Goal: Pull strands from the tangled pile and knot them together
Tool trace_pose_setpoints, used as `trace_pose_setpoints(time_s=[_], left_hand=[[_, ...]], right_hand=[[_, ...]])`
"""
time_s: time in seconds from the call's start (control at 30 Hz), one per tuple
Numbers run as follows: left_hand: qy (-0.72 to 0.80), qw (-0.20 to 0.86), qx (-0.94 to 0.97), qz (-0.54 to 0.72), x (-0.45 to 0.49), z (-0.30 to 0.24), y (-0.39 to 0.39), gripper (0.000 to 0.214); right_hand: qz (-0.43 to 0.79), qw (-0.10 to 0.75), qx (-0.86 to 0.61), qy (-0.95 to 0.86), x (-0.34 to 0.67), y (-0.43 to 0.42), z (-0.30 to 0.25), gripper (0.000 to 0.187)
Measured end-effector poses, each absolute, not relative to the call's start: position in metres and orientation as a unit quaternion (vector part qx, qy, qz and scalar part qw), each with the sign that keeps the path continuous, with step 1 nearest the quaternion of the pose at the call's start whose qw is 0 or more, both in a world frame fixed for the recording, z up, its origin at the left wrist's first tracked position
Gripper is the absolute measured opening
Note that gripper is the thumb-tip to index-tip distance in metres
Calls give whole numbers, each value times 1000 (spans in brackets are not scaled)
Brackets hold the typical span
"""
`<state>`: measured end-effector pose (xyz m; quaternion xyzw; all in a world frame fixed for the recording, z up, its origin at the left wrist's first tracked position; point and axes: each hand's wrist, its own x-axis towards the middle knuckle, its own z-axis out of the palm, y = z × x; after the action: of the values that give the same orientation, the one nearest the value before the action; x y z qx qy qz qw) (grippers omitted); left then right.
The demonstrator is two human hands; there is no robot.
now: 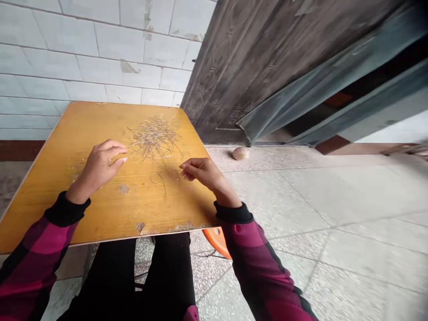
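Both cuffed wrists rest at the near edge of the worktop (167,209), a yellow veneered board with flaking patches. The left grip (98,167) has its fingers loosely curled, tips together and hovering just short of a large tangle of fine pale strands (154,136); that tangle lies ahead of this grip and to its right. A faint scatter of strands (75,173) sits just beside the left grip, partly under its outer edge. The right grip (200,171) has its fingertips drawn close together, but whether they pinch a hair-thin strand is impossible to tell. A loose curl of strand (157,178) lies between the two grips.

The strands look thin enough to catch on the flaking veneer (123,188) or on each other, so one tug could drag the whole tangle. A careless sleeve could sweep loose pieces over the edge to the terrazzo floor (301,200), where they would be hard to see. Beyond, a dark metal door (267,67) stands ajar; any draught through it could shift them.
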<state>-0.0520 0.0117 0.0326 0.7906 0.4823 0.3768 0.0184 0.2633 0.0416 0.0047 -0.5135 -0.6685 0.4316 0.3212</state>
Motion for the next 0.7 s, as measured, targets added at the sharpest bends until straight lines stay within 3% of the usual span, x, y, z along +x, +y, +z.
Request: trace_pose_setpoints(time_s=[0.2,0.37,0.7], left_hand=[[545,40,747,378,-97,51,3,19],[616,76,753,219,-146,31,-16,25],[714,-23,685,146,-190,2,5,19]], right_hand=[[450,361,-438,-690,220,57,27,37],[445,401,-429,-676,205,72,14,39],[356,384,-448,-725,209,75,-13,44]])
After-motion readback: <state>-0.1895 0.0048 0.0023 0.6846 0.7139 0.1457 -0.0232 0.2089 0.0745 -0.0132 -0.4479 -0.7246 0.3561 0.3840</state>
